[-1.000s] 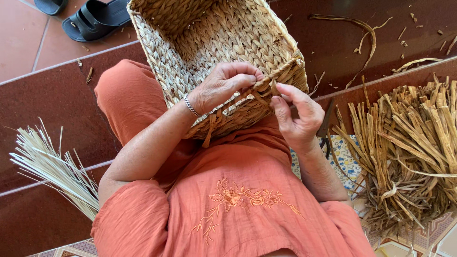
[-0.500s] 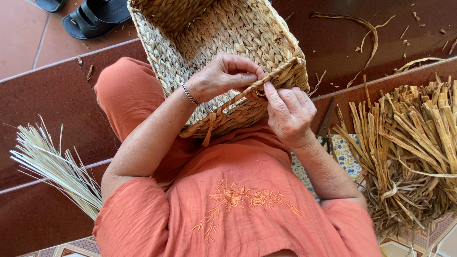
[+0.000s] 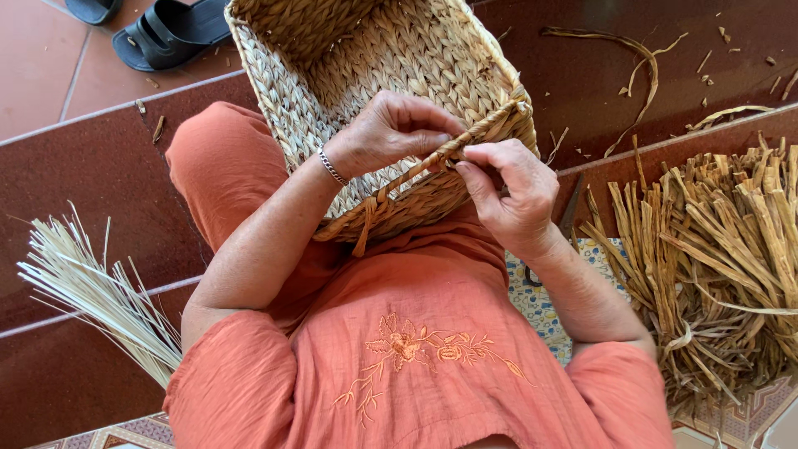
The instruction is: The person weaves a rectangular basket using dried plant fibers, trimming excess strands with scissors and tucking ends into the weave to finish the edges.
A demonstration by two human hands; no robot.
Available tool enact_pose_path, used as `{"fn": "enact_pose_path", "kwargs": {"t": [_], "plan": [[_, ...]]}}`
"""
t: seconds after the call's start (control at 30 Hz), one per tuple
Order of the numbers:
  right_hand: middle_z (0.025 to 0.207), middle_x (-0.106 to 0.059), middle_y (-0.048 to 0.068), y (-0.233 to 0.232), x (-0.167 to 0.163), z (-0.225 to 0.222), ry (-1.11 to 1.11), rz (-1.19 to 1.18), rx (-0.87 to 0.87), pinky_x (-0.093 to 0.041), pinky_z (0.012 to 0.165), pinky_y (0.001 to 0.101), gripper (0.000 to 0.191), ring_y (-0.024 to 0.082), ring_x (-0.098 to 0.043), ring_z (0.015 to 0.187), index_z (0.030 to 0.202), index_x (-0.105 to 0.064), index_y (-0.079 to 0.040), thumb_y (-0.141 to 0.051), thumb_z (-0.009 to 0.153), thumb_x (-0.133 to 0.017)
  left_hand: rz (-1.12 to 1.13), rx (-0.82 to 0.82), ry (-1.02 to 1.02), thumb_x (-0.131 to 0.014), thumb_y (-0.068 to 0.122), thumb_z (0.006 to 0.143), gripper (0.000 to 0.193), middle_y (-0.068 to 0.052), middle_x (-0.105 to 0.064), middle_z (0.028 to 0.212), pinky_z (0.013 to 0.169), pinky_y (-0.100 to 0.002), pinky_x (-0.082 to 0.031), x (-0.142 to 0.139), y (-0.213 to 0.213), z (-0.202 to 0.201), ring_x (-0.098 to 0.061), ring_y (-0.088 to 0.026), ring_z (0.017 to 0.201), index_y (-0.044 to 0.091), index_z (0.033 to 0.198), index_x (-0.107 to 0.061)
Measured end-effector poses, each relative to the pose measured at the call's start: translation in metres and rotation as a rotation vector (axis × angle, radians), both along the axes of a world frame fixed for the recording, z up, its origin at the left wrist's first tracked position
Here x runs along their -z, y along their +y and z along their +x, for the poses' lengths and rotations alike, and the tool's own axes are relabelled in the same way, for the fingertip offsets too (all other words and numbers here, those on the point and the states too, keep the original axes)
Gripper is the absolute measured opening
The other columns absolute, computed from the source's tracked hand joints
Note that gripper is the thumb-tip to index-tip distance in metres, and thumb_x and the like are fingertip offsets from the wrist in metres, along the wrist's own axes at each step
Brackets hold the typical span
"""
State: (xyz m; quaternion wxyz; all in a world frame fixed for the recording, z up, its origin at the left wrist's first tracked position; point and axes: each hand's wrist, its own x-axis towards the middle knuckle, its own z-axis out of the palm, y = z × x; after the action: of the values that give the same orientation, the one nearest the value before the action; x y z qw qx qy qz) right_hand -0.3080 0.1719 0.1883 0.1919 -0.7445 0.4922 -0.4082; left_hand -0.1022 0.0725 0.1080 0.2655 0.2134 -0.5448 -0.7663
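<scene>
weaving: a woven basket [image 3: 366, 75] is held on the lap, its near rim being worked.
left hand [image 3: 391, 133]: curled over the basket rim, fingers pressed down on the braided strand [image 3: 432, 158].
right hand [image 3: 511, 195]: fingertips pinched on the same strand, just beside the left hand.
basket place: rested against the orange trousers, mouth turned toward the camera.
right of basket: a heap of dried brown reeds [image 3: 715, 258] is laid.
left of basket: pale thin stalks [image 3: 91, 291] are fanned on the floor.
beyond basket: dark sandals [image 3: 162, 33] are seen.
</scene>
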Motion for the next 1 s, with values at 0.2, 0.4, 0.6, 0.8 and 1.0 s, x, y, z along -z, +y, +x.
{"fn": "enact_pose_path", "kwargs": {"t": [0.2,0.4,0.6,0.8,1.0], "plan": [[0.098,-0.07,0.009,-0.004,0.012,-0.004,0.049,-0.028,0.132,-0.056,0.084,0.0387,0.031,0.02,-0.067,0.095,0.109,-0.068,-0.003,-0.025,0.095,-0.083,-0.107,-0.068,0.063,-0.067,0.006,0.107,0.016,-0.003,-0.073,0.107,0.09,-0.025,-0.059,0.007,0.007,-0.008,-0.067,-0.008,0.099,-0.002,0.121,-0.07],[0.149,-0.047,0.02,-0.041,0.012,-0.035,0.01,-0.008,0.1,-0.041,0.128,0.0492,0.075,0.033,-0.044,0.145,0.145,-0.051,-0.001,-0.064,0.104,-0.056,0.182,-0.162,-0.068,-0.042,0.012,0.109,0.012,-0.006,-0.068,0.078,0.057,-0.029,-0.066,-0.001,0.003,-0.01,-0.069,-0.014,0.065,0.006,0.115,-0.05],[0.155,-0.045,0.014,-0.024,0.019,-0.037,-0.057,0.239,-0.036,-0.039,0.125,0.0402,0.093,0.027,-0.046,0.144,0.161,-0.037,-0.004,-0.064,0.098,-0.07,0.199,-0.482,-0.029,-0.041,0.01,0.108,0.014,-0.011,-0.068,0.077,0.045,-0.032,-0.062,0.003,-0.033,-0.007,-0.067,-0.017,0.057,0.002,0.111,-0.051],[0.156,-0.041,0.017,-0.019,0.023,-0.027,0.04,0.163,-0.009,-0.038,0.128,0.0423,0.122,0.031,-0.044,0.147,0.163,-0.028,-0.004,-0.055,0.076,-0.096,0.206,-0.551,-0.004,-0.045,0.016,0.109,0.028,-0.013,-0.075,0.078,0.043,-0.034,-0.059,0.007,-0.07,-0.032,-0.066,-0.017,0.052,-0.006,0.103,-0.06],[0.157,-0.037,0.019,-0.015,0.025,-0.006,0.073,0.063,0.055,-0.038,0.126,0.0439,0.128,0.034,-0.043,0.145,0.161,-0.02,-0.005,-0.052,0.075,-0.102,0.592,-0.355,-0.164,-0.046,0.042,0.111,0.039,-0.015,-0.066,0.068,0.051,-0.035,-0.062,-0.013,-0.038,-0.019,-0.068,-0.021,0.054,0.007,0.117,-0.062]]}}
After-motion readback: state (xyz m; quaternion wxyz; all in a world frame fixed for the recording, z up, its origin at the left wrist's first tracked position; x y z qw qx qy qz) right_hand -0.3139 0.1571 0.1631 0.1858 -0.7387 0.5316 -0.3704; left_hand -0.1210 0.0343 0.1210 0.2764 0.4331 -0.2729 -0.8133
